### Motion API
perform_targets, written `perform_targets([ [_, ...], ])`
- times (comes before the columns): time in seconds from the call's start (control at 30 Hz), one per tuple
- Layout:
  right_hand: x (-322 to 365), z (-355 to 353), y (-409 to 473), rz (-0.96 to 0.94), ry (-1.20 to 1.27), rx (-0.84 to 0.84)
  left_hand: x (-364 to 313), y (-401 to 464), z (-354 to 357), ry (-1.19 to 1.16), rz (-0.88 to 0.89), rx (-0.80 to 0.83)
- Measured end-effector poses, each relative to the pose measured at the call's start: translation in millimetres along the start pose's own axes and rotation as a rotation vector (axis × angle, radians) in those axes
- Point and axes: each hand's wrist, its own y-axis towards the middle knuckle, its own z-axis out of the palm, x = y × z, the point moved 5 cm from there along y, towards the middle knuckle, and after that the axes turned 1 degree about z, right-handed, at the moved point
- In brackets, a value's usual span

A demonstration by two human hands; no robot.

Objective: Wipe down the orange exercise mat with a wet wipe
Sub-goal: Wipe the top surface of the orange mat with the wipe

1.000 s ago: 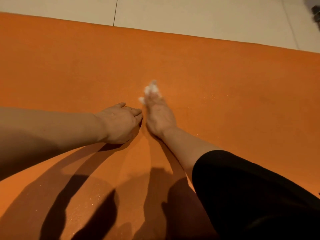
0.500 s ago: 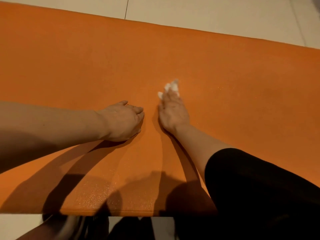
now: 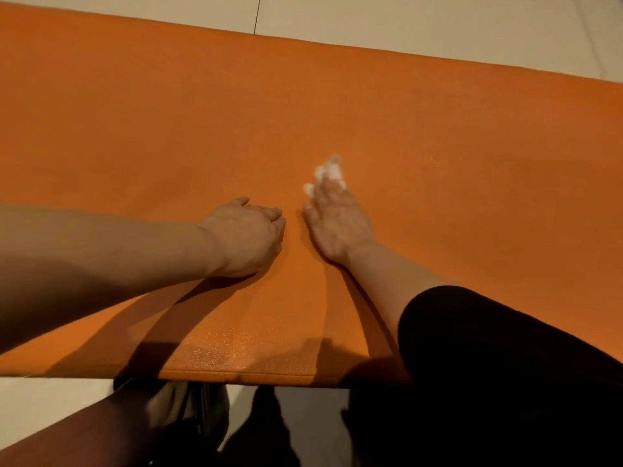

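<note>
**Mat wiping: 2 hands at mid-mat**

Nearest, the mat's (image 3: 438, 136) front edge lies on pale floor (image 3: 404, 21). The left hand (image 3: 247, 235) rests on the mat, fingers curled under, holding nothing. Just beside it, the right hand (image 3: 337, 220) presses straight fingers onto the white wipe (image 3: 328, 171). Beyond, the mat's far edge meets tile.

wet wipe (image 3: 328, 171): mostly hidden under right hand (image 3: 337, 224), blurred | left hand (image 3: 249, 237): fingertips perhaps curled under, unclear | orange mat (image 3: 135, 129): cut off left, right.
</note>
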Motion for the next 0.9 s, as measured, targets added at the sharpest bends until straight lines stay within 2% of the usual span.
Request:
perform_targets([
  [0.07,25,6,-10,-0.179,0.032,0.097,-5,-3,3,-0.022,-0.045,-0.029],
  [0.13,18,2,-18,-0.195,0.033,0.119,-9,-6,4,-0.061,-0.086,-0.021],
  [0.2,-14,-2,-25,-0.081,-0.015,0.085,-13,-9,4,-0.086,-0.121,-0.006],
  [0.3,-64,-11,-41,0.242,-0.094,0.062,-23,-16,2,-0.098,-0.197,-0.01],
  [0.37,-63,-12,-45,0.325,-0.105,0.099,-34,-21,-1,-0.143,-0.265,-0.021],
  [0.4,-50,-11,-45,0.289,-0.086,0.113,-39,-23,-3,-0.186,-0.306,-0.041],
  [0.5,3,0,-51,-0.019,-0.022,0.173,-51,-32,-5,-0.323,-0.408,-0.132],
  [0.57,12,2,-64,-0.126,-0.013,0.212,-58,-40,-2,-0.395,-0.442,-0.18],
  [0.63,-7,-4,-72,-0.08,-0.043,0.221,-66,-49,1,-0.436,-0.459,-0.189],
  [0.73,-46,-11,-82,0.151,-0.133,0.215,-75,-60,5,-0.469,-0.478,-0.196],
  [0.8,-47,-12,-84,0.22,-0.141,0.208,-80,-67,3,-0.509,-0.493,-0.206],
  [0.9,3,-3,-88,0.038,-0.034,0.246,-91,-79,3,-0.555,-0.507,-0.219],
])
